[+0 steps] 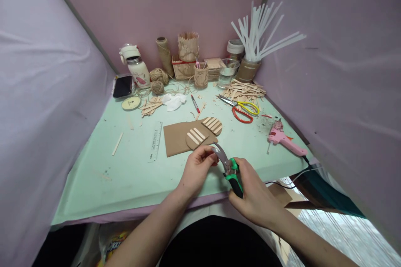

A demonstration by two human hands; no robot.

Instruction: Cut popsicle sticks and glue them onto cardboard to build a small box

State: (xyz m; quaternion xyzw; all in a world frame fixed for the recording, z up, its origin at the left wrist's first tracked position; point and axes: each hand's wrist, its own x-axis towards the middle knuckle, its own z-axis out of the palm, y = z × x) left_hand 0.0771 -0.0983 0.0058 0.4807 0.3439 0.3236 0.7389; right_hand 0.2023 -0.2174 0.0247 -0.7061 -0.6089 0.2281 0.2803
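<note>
My right hand [253, 192] grips green-and-black pruning shears [232, 172], the curved metal blades pointing up and left. Close to the blades, my left hand [199, 167] is closed in a pinch; what sits between its fingertips is too small and hidden to make out. Just beyond the hands lies a piece of brown cardboard [175, 139]. On it is a rounded cardboard piece [196, 137] with several pale craft sticks across it. A similar rounded piece [212, 126], also with sticks, overlaps the cardboard's upper right corner.
A clear ruler [155, 144] and a lone craft stick [117, 144] lie to the left. Scissors [239, 106], a pile of sticks [242, 90] and a pink glue gun [285, 139] are on the right. A bottle [139, 73], twine balls [159, 76] and a water bowl [227, 74] line the back.
</note>
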